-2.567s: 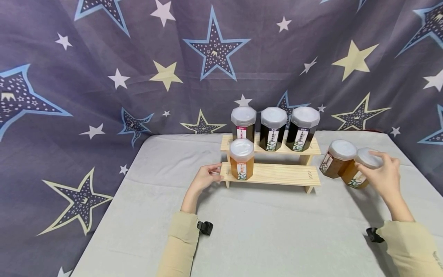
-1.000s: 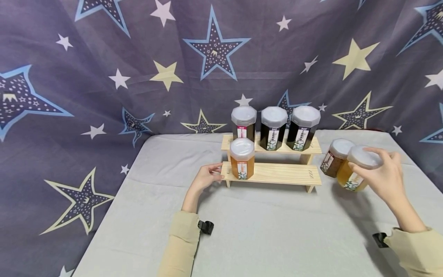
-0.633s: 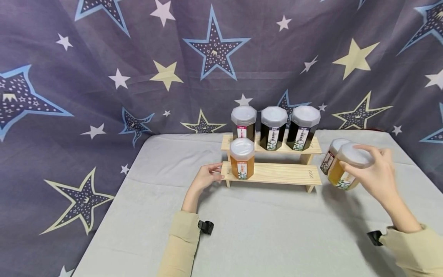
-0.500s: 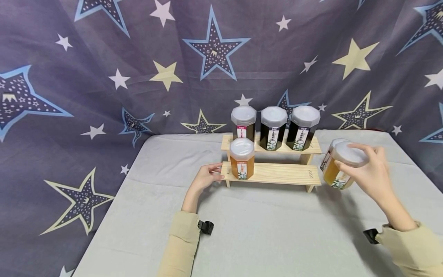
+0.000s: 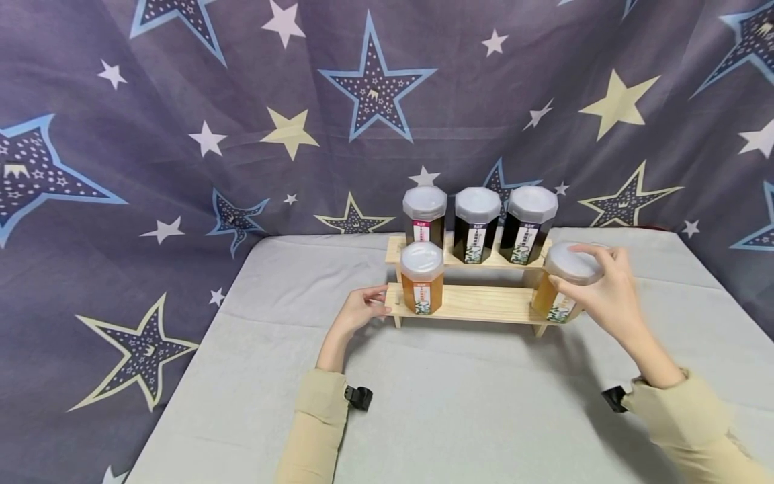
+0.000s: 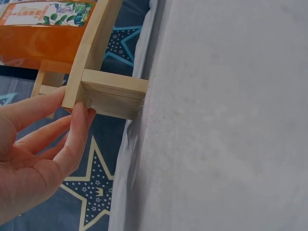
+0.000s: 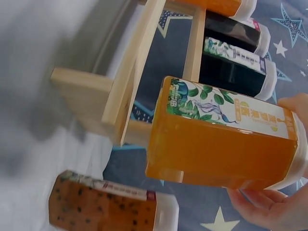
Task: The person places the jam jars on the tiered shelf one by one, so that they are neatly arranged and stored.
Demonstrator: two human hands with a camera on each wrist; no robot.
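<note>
My right hand point(image 5: 607, 289) grips a jar of yellow-orange filling point(image 5: 553, 299) by its white lid, at the right end of the lower shelf of a two-step wooden rack point(image 5: 484, 304). In the right wrist view a gap shows between the held jar point(image 7: 221, 149) and the shelf board. At the lower shelf's left end, my left hand point(image 5: 357, 310) pinches the board between thumb and fingers. An orange jar point(image 5: 422, 286) stands on that shelf near the left hand. A brown jar with dark specks point(image 7: 106, 204) stands on the table; the held jar and hand hide it in the head view.
Along the upper step stand three dark jars: a left one with a pink label point(image 5: 425, 215), a middle one point(image 5: 476, 225) and a right one point(image 5: 528, 225). A grey cloth covers the table point(image 5: 471, 403). Behind hangs a star-patterned curtain point(image 5: 338, 168).
My right hand has lifted the yellow-orange jar from beside the brown jar and carried it left to the lower shelf's right end. The left hand stays on the rack.
</note>
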